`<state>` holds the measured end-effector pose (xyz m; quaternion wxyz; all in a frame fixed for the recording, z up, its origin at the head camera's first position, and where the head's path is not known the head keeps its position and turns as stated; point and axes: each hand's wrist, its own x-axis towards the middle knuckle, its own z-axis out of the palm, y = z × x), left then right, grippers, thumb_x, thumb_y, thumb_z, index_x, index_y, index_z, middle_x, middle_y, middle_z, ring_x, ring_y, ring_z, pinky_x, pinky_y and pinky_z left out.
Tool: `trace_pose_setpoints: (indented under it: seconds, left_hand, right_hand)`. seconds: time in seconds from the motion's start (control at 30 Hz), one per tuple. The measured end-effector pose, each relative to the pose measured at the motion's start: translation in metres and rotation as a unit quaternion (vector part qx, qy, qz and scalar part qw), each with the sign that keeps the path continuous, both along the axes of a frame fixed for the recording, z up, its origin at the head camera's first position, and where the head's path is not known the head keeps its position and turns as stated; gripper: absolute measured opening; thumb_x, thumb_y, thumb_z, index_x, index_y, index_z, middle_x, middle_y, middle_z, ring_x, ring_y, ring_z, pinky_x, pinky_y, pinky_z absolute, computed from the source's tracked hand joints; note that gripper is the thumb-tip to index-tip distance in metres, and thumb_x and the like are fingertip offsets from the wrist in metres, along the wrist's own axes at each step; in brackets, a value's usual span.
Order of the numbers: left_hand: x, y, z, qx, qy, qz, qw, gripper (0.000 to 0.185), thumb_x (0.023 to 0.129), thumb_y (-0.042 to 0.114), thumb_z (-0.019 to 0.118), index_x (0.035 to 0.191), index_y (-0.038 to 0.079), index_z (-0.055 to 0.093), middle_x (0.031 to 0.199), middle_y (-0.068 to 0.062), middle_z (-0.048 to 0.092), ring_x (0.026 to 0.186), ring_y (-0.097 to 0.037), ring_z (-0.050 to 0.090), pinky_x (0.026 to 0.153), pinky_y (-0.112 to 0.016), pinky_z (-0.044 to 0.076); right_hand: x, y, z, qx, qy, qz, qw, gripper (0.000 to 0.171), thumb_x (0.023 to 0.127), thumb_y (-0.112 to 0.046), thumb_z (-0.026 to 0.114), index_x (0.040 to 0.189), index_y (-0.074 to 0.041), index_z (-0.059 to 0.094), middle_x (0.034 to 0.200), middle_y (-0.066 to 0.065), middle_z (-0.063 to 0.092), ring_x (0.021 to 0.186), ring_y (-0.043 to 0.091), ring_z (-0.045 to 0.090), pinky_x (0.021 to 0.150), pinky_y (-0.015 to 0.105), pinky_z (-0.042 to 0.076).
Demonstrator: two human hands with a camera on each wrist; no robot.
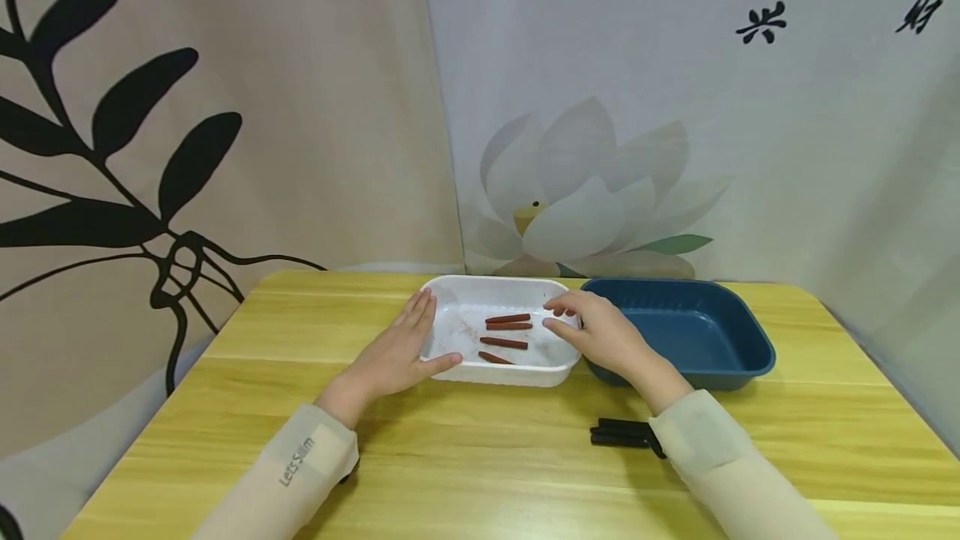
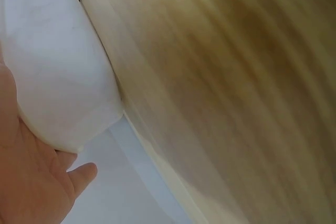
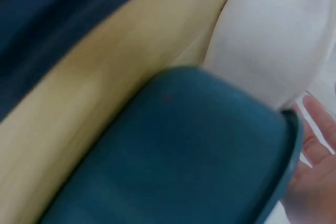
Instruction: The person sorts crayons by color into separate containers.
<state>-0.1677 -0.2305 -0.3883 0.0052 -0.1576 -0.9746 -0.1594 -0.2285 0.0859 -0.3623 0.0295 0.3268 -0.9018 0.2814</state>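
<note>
My left hand lies along the left end of the white tray, fingers straight and together at the rim, thumb stretched over the near edge. In the left wrist view the left hand shows beside the tray's outer wall. Inside the tray are several short reddish-brown sticks, with fine brownish specks around them. My right hand hovers at the tray's right end, thumb and fingers apart with nothing between them. The right wrist view catches part of that hand beyond the blue tray's rim.
Close to the right of the white tray stands a deep blue tray, partly behind my right hand. Black rods lie on the wooden table by my right sleeve. A printed curtain hangs behind the table.
</note>
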Motion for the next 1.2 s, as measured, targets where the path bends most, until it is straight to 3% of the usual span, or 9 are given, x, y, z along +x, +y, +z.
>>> trace_pose_setpoints:
  seconds: [0.37, 0.73, 0.87, 1.2]
  left_hand:
    - [0.002, 0.0, 0.0, 0.004, -0.001, 0.002, 1.0, 0.101, 0.095, 0.064, 0.051, 0.155, -0.007, 0.011, 0.167, -0.02, 0.001, 0.156, -0.033, 0.002, 0.126, -0.048, 0.014]
    - [0.0, 0.0, -0.001, -0.004, -0.006, 0.008, 0.9999, 0.103, 0.094, 0.067, 0.049, 0.156, -0.005, 0.009, 0.167, -0.019, 0.001, 0.156, -0.031, 0.001, 0.126, -0.046, 0.014]
    - [0.0, 0.0, 0.0, -0.001, 0.001, 0.007, 1.0, 0.102, 0.094, 0.066, 0.05, 0.156, -0.007, 0.01, 0.167, -0.02, 0.002, 0.156, -0.033, 0.002, 0.126, -0.048, 0.014]
    - [0.001, 0.002, 0.0, -0.005, 0.0, 0.007, 1.0, 0.102, 0.094, 0.065, 0.051, 0.155, -0.007, 0.01, 0.167, -0.02, 0.001, 0.156, -0.034, 0.003, 0.126, -0.048, 0.015]
  right_hand:
    - [0.022, 0.05, -0.001, 0.015, 0.015, -0.06, 0.998, 0.051, 0.099, -0.043, 0.059, 0.139, -0.011, 0.058, 0.143, 0.014, 0.056, 0.132, 0.039, 0.051, 0.105, 0.062, 0.043]
    - [0.035, 0.12, -0.002, 0.021, -0.002, -0.103, 0.994, 0.071, 0.101, -0.042, 0.055, 0.158, -0.01, 0.028, 0.157, 0.028, 0.033, 0.142, 0.053, 0.03, 0.105, 0.075, 0.028]
    - [0.036, 0.148, -0.004, 0.028, -0.023, -0.113, 0.993, 0.078, 0.102, -0.041, 0.053, 0.161, -0.013, 0.012, 0.162, 0.028, 0.018, 0.147, 0.052, 0.018, 0.105, 0.077, 0.023]
    - [0.027, 0.194, -0.01, 0.077, -0.057, -0.119, 0.988, 0.089, 0.103, -0.044, 0.048, 0.157, -0.005, -0.011, 0.165, 0.023, -0.011, 0.151, 0.045, -0.013, 0.116, 0.071, 0.002]
